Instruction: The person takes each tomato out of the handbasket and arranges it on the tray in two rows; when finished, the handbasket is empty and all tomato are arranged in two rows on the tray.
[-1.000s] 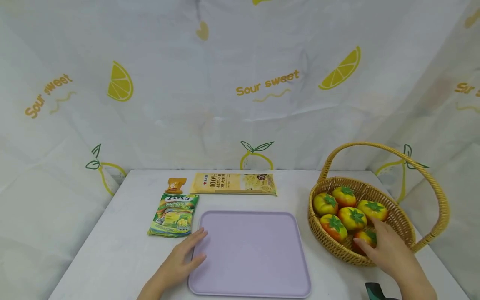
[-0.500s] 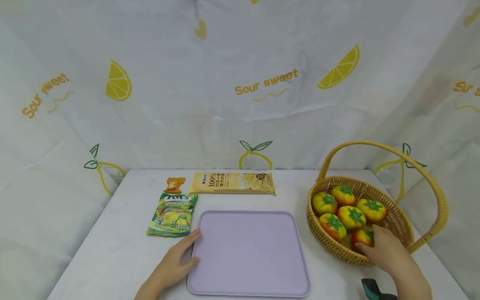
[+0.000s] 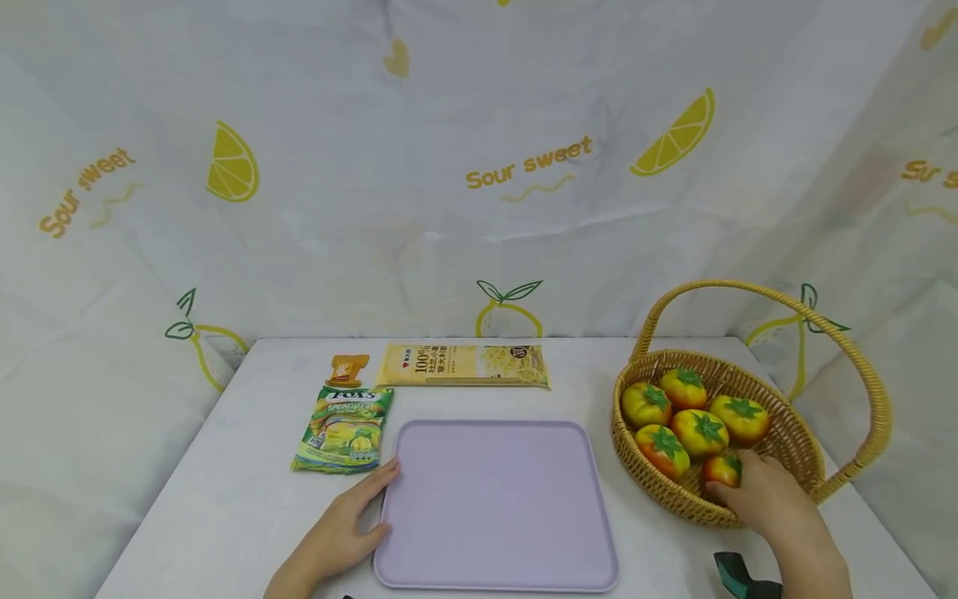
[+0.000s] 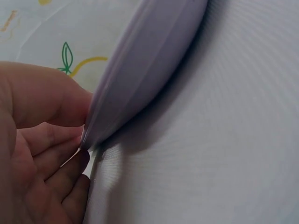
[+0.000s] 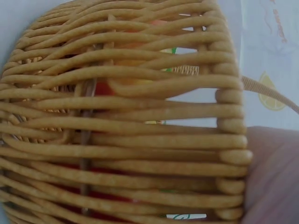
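Observation:
My left hand [image 3: 341, 527] rests at the left edge of a flat lilac tray [image 3: 497, 503], its thumb and index finger spread along the rim. In the left wrist view the fingertips touch the tray's rim [image 4: 140, 60]. On the right, my right hand [image 3: 771, 495] reaches over the near rim into a wicker basket [image 3: 677, 503] and grips a red-orange tomato [image 3: 723, 471] with a green leafy top. Several other yellow-red tomatoes [image 3: 700, 433] lie around it. The right wrist view shows mostly the basket's woven side [image 5: 121, 126], which hides the fingers.
A green candy bag [image 3: 344, 431] and a small orange packet [image 3: 348, 370] lie left of the tray. Behind it is a yellow pasta packet [image 3: 464, 366]. The basket's tall handle [image 3: 778, 291] arches above. A dark green-and-black object [image 3: 741, 576] sits near my right forearm.
My right hand has lowered into the basket and its fingers have closed around the near tomato. My left hand has shifted slightly left, from over the tray's edge to its rim.

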### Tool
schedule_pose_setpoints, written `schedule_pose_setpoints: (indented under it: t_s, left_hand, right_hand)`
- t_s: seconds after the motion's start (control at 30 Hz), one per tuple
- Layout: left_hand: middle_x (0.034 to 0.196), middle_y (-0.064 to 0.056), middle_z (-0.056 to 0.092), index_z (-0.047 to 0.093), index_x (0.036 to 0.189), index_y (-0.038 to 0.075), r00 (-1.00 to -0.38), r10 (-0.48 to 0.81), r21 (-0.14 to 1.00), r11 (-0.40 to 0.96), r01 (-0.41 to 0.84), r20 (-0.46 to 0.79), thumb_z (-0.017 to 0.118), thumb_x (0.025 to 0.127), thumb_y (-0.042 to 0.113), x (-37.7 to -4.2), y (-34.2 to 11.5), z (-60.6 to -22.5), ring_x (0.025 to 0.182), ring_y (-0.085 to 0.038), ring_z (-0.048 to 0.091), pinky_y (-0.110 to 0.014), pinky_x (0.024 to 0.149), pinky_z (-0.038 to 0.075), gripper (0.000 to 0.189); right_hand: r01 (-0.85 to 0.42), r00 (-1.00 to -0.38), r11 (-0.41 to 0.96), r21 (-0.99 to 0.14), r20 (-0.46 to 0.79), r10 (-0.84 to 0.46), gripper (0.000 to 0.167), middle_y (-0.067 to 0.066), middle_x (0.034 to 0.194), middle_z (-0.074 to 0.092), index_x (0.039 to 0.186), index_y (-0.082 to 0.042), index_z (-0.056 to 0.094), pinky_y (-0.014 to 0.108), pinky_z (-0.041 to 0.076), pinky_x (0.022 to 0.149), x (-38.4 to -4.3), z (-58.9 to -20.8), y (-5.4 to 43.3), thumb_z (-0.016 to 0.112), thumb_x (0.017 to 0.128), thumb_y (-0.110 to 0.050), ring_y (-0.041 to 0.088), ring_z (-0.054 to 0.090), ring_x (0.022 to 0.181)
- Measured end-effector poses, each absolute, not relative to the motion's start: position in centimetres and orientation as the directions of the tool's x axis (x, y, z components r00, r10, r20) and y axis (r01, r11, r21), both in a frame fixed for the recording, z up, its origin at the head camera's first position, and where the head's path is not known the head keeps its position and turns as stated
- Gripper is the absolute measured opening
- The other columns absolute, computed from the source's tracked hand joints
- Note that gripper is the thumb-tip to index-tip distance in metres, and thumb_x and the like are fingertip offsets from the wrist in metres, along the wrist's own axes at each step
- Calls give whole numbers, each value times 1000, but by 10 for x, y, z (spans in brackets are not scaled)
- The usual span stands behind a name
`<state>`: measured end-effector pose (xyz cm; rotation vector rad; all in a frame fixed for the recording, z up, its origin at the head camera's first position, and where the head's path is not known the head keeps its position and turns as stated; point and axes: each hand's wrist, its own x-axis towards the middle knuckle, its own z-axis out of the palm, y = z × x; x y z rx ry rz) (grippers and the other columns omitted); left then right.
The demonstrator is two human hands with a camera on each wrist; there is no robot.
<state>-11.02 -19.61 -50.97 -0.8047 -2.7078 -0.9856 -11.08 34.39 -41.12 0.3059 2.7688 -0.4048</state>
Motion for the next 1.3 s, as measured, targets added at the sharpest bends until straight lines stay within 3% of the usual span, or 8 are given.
schedule_pose_setpoints:
  t_s: [0.33, 0.53, 0.87, 1.1, 1.3]
  left_hand:
    - [148, -1, 43, 47, 140, 12, -863, 422, 586, 638, 500, 278, 70, 71, 10, -111, -196, -513, 134, -23, 42, -40, 108, 37, 73]
    - [148, 1, 43, 47, 140, 14, -879, 404, 598, 649, 471, 253, 69, 72, 11, -109, -195, -512, 134, -21, 42, -41, 108, 37, 72]
    - [147, 1, 44, 47, 140, 14, -868, 409, 574, 653, 494, 281, 70, 71, 11, -110, -196, -513, 134, -22, 43, -40, 107, 38, 72]
    - [147, -2, 44, 48, 139, 11, -860, 417, 583, 635, 507, 295, 70, 70, 10, -110, -196, -512, 133, -24, 43, -35, 109, 35, 72]
    - [148, 0, 43, 47, 140, 13, -874, 406, 592, 647, 481, 267, 70, 71, 10, -109, -196, -511, 134, -23, 42, -41, 108, 37, 73]
  right_hand:
    - [242, -946, 947, -211, -268, 182, 100, 48, 120, 33, 125, 23, 37, 70, 40, 86, -110, -411, 344, 69, 76, -57, 63, 36, 107]
    - [197, -965, 953, -230, -214, 148, 95, 48, 120, 33, 125, 23, 37, 70, 41, 85, -106, -404, 341, 71, 76, -51, 62, 38, 106]
    - [147, -989, 949, -280, -51, 138, 96, 49, 123, 29, 127, 26, 31, 74, 33, 90, -99, -388, 336, 73, 77, -44, 61, 30, 111]
    - [97, -988, 933, -345, 83, 133, 93, 43, 127, 33, 132, 16, 34, 74, 37, 83, -96, -387, 330, 76, 75, -43, 56, 34, 111]
    - [6, -968, 902, -431, 223, 113, 88, 37, 131, 38, 137, 6, 36, 73, 36, 80, -92, -387, 318, 78, 74, -40, 52, 38, 112]
